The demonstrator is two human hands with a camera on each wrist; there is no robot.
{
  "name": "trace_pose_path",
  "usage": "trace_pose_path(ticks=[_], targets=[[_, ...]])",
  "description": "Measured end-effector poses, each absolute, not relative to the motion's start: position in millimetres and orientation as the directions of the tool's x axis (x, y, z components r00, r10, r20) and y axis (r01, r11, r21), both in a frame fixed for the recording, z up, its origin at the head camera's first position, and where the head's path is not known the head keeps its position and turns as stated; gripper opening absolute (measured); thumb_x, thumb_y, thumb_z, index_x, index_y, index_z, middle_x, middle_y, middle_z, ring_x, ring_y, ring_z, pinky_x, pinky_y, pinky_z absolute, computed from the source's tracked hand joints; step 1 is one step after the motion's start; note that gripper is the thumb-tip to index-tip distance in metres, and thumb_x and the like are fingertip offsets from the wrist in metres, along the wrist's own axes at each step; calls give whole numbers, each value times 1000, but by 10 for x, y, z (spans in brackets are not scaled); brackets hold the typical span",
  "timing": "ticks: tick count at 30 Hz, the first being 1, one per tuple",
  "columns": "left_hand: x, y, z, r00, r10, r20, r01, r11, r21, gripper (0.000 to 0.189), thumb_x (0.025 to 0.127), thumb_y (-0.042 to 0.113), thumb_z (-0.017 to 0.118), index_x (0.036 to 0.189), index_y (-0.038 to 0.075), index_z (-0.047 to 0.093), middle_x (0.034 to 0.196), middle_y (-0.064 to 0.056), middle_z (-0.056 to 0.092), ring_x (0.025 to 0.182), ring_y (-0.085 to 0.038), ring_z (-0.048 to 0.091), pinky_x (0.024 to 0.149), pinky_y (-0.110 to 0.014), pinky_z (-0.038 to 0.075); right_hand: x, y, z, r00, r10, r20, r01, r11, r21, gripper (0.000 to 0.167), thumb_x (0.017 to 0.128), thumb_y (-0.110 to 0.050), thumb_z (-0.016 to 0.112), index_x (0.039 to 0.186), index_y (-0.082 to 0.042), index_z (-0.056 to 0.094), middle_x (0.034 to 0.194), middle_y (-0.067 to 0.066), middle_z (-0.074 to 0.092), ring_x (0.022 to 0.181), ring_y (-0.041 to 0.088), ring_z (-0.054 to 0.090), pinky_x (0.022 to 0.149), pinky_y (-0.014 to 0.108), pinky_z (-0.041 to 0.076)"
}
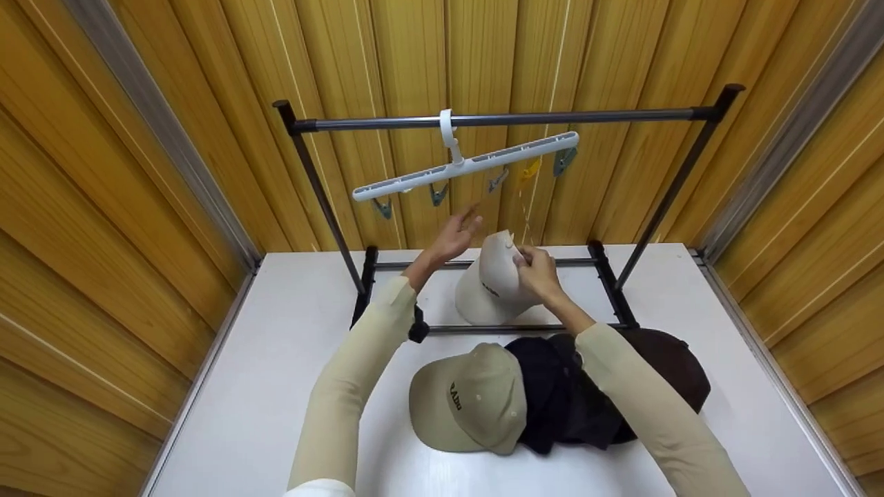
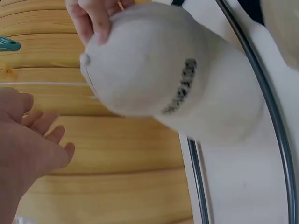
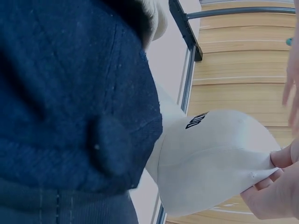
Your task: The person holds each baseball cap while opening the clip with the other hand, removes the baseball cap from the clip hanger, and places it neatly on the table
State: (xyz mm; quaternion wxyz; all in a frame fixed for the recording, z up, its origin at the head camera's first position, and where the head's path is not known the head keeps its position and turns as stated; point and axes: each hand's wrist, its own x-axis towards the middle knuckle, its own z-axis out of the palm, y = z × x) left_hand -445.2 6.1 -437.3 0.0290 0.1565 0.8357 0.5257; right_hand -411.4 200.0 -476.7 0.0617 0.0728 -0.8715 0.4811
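Observation:
My right hand pinches a white baseball cap by the edge of its crown. The cap hangs tilted with its brim down, dark lettering on its front, over the base of a metal rack. To its left, my left hand is raised with relaxed fingers and holds nothing; in the left wrist view the left hand is apart from the cap. Above both hands a white clip hanger hangs tilted from the rack's top bar, with teal clips and a yellow clip along it.
On the white table in front of the rack lies a row of caps: a beige cap, a navy cap and a dark brown cap. The dark rack stands before wood-panelled walls.

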Motion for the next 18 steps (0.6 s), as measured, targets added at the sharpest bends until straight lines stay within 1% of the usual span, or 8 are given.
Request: trace_pose_path(ticks=[2, 4, 6, 9, 13, 15, 17, 18], targets=[[-4385, -91, -4426, -948, 277, 154, 295, 590, 751, 60, 104, 35, 41, 154, 10, 22, 162, -13, 20, 150, -29, 19, 121, -50, 17, -4138, 2005, -4762, -983, -59, 175, -181, 507, -843, 30, 97, -2, 50, 122, 10, 60, 119, 28, 65, 116, 37, 61, 101, 48, 46], [-4297, -248, -4495, -943, 263, 202, 331, 750, 572, 67, 102, 42, 44, 155, 12, 19, 164, -13, 11, 152, -30, 11, 120, -54, 12, -4152, 2011, -4753, -986, -45, 163, -163, 494, -854, 30, 97, -3, 50, 122, 9, 60, 119, 27, 65, 117, 36, 61, 101, 47, 45], [-4199, -395, -4582, -934, 265, 240, 346, 839, 420, 74, 99, 48, 47, 156, 13, 16, 164, -13, 5, 152, -31, 4, 120, -57, 8, -4169, 2027, -4749, -988, -19, 154, -143, 483, -864, 30, 97, -3, 51, 122, 8, 60, 119, 27, 65, 117, 37, 61, 101, 47, 45], [-4020, -609, -4696, -918, 275, 285, 347, 905, 246, 80, 95, 55, 49, 156, 15, 17, 164, -11, 4, 152, -31, 4, 120, -56, 7, -4157, 2053, -4744, -989, 32, 145, -113, 470, -875, 29, 97, -3, 50, 122, 7, 61, 118, 27, 65, 115, 38, 61, 100, 47, 45], [-3803, -890, -4788, -906, 275, 321, 330, 935, 129, 85, 91, 60, 52, 156, 19, 18, 164, -11, 8, 152, -32, 6, 120, -55, 8, -4166, 2098, -4720, -993, 65, 98, -63, 403, -913, 32, 99, -6, 48, 126, 7, 59, 123, 27, 62, 117, 37, 59, 102, 45, 43], [-3697, -1037, -4835, -903, 267, 337, 321, 940, 113, 87, 90, 60, 55, 156, 19, 18, 164, -11, 8, 152, -32, 5, 120, -55, 7, -4167, 2117, -4694, -998, 53, 35, -16, 324, -946, 34, 101, -9, 46, 130, 6, 55, 131, 26, 57, 124, 34, 54, 107, 43, 40], [-3591, -1179, -4893, -897, 257, 360, 310, 946, 97, 89, 88, 60, 58, 156, 19, 18, 164, -12, 10, 152, -33, 7, 120, -56, 9, -4174, 2133, -4674, -999, 29, -31, 37, 216, -976, 38, 102, -10, 43, 136, 5, 50, 141, 24, 50, 132, 31, 47, 112, 41, 35], [-3535, -1246, -4924, -899, 248, 361, 301, 949, 97, 89, 88, 60, 59, 156, 19, 18, 164, -12, 10, 152, -33, 6, 120, -56, 8, -4175, 2143, -4663, -998, 13, -65, 66, 160, -985, 39, 103, -11, 42, 138, 5, 47, 145, 23, 46, 135, 29, 43, 114, 40, 33]])
